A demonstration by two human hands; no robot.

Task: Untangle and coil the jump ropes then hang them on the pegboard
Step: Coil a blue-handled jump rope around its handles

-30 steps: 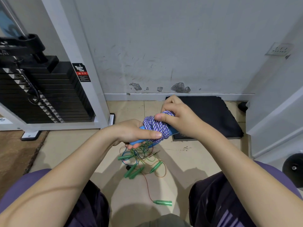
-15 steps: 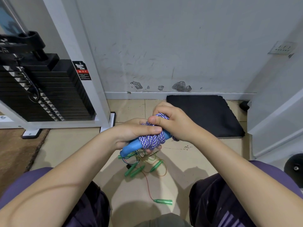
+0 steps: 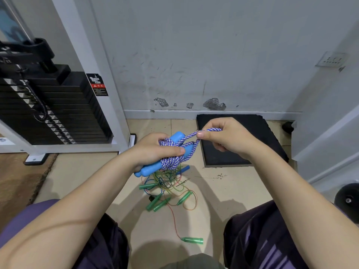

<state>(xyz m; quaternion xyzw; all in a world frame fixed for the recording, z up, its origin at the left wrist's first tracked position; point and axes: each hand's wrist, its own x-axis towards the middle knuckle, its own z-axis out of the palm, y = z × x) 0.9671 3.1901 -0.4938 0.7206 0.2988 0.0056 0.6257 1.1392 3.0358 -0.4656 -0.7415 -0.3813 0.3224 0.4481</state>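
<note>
My left hand grips a bundle of purple-and-white braided jump rope wound round its two blue handles. My right hand pinches a loop of that same rope and holds it out to the right of the bundle, above the floor. On the tiles below lies a tangle of thin coloured jump ropes with several green handles; one green handle lies apart, closer to me. No pegboard is in view.
A weight-stack machine with a white frame stands at the left. A black mat lies against the wall behind my right hand. A brown rug covers the floor at the left, and a black weight plate sits at the right edge.
My right hand has left the bundle and drawn a loop of the braided rope out to the right. My left hand has turned the bundle, so the blue handle ends show.
</note>
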